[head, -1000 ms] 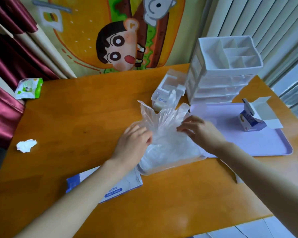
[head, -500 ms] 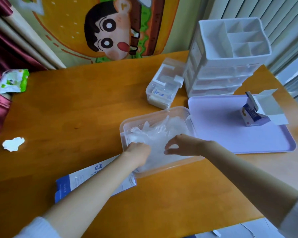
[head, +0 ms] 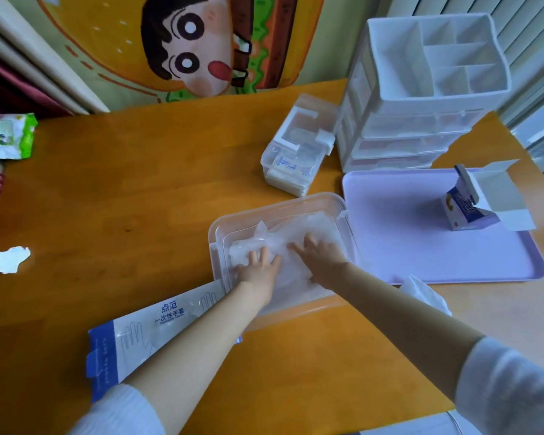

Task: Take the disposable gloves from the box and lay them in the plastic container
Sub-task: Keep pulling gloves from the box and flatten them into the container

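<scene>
- The gloves point(head: 299, 229) lie as a crumpled, see-through heap inside the plastic container point(head: 215, 237). The container sits near the middle of the bench point(head: 123, 189), and its right rim is just beside the lilac tray point(head: 421, 246).
- The left hand point(head: 258, 266) rests palm-down on the heap, its fingers point(head: 263, 254) straight, a little spread and aimed toward 12 o'clock.
- The right hand point(head: 322, 259) also lies flat on the heap, just to the 3 o'clock side of the left. Its fingers point(head: 308, 239) point toward 11 o'clock. Neither hand is curled round anything; both press down.
- The relation that matters: the heap lies directly under both palms and runs on past the fingertips toward 1 to 2 o'clock, where a loose peak of film stands up at about 12 o'clock from the left hand.
- The long axis of the heap seems to run from 8 to 2 o'clock, along the container's longer side.
- By my reading, the right hand is nearer the unpressed far-right part, so smoothing there would fall to it.
- The glove box point(head: 145, 334) lies flat on the bench at 7 o'clock from the container, at its near-left corner and under the left forearm. That hand is the nearer one for any return to it.
- I cannot tell whether the box has gloves left in it.
</scene>
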The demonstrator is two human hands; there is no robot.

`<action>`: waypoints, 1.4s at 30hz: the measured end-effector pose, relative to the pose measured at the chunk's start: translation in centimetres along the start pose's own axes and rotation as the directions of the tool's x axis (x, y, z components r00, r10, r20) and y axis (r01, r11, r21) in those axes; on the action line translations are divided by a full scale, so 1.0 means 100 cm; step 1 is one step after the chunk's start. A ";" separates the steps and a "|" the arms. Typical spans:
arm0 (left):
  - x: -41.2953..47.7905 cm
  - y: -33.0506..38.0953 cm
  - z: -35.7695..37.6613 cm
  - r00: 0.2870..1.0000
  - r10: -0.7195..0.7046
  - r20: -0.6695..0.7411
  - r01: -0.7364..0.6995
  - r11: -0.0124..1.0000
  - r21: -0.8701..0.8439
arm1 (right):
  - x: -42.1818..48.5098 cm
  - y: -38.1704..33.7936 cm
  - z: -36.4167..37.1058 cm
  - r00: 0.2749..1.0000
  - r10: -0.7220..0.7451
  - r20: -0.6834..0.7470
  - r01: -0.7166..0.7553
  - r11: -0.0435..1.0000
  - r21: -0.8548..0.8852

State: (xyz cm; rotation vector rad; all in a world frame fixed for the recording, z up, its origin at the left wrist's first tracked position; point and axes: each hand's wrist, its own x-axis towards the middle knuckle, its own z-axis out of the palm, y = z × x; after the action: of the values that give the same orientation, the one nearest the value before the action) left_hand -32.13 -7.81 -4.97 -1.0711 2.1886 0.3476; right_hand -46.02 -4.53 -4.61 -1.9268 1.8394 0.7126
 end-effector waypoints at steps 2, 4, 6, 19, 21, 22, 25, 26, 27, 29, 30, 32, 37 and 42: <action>0.003 -0.002 0.002 1.000 -0.001 0.009 0.000 1.000 0.025 | -0.001 0.006 0.001 1.000 0.017 -0.009 -0.018 0.997 -0.081; 0.006 -0.003 0.003 1.000 0.006 0.013 -0.006 1.000 0.022 | -0.001 0.011 0.001 1.000 0.000 -0.017 -0.002 0.994 -0.113; 0.008 -0.004 0.002 1.000 0.022 0.016 -0.022 1.000 0.022 | 0.001 0.013 0.001 0.999 -0.029 -0.022 0.025 0.990 -0.142; -0.006 -0.008 -0.011 0.995 0.092 0.048 -0.090 0.995 -0.042 | -0.025 0.007 -0.023 1.000 -0.010 -0.011 0.012 0.966 0.258; -0.015 -0.012 -0.024 0.989 0.145 0.029 -0.144 0.988 -0.059 | -0.032 0.003 -0.032 0.998 0.015 -0.067 0.007 0.949 0.316; -0.022 -0.016 -0.030 0.984 0.179 0.011 -0.177 0.980 -0.093 | -0.036 -0.002 -0.036 0.993 0.036 -0.113 0.006 0.936 0.351; -0.047 -0.029 -0.040 0.959 0.225 -0.174 -0.267 0.923 -0.278 | -0.046 -0.027 -0.040 0.926 0.122 -0.357 0.077 0.866 0.495; -0.055 -0.034 -0.039 0.935 0.202 -0.293 -0.296 0.897 -0.327 | -0.049 -0.037 -0.040 0.881 0.156 -0.447 0.136 0.821 0.554; -0.063 -0.041 -0.034 0.894 0.157 -0.420 -0.326 0.870 -0.369 | -0.054 -0.050 -0.041 0.826 0.183 -0.533 0.212 0.775 0.596; -0.081 -0.059 -0.018 0.790 0.033 -0.612 -0.371 0.821 -0.435 | -0.064 -0.077 -0.042 0.686 0.168 -0.708 0.379 0.748 0.545; -0.089 -0.069 -0.008 0.759 -0.025 -0.651 -0.365 0.811 -0.457 | -0.067 -0.090 -0.042 0.611 0.116 -0.783 0.441 0.772 0.458; -0.101 -0.090 0.015 0.770 -0.101 -0.630 -0.286 0.828 -0.482 | -0.071 -0.112 -0.038 0.540 -0.024 -0.841 0.519 0.796 0.310; -0.125 -0.128 0.076 0.942 -0.174 -0.285 0.046 0.913 -0.405 | -0.071 -0.171 -0.005 0.593 -0.444 -0.672 0.674 0.731 0.111; -0.142 -0.140 0.104 0.981 -0.132 -0.143 0.057 0.898 -0.437 | -0.053 -0.211 0.007 0.831 -0.404 -0.382 0.484 0.864 0.140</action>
State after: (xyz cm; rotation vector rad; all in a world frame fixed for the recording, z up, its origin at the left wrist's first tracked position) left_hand -10.35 -2.95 -2.50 -1.4899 2.2531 0.7486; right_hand -25.20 1.61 -3.44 -2.3004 1.4596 0.0053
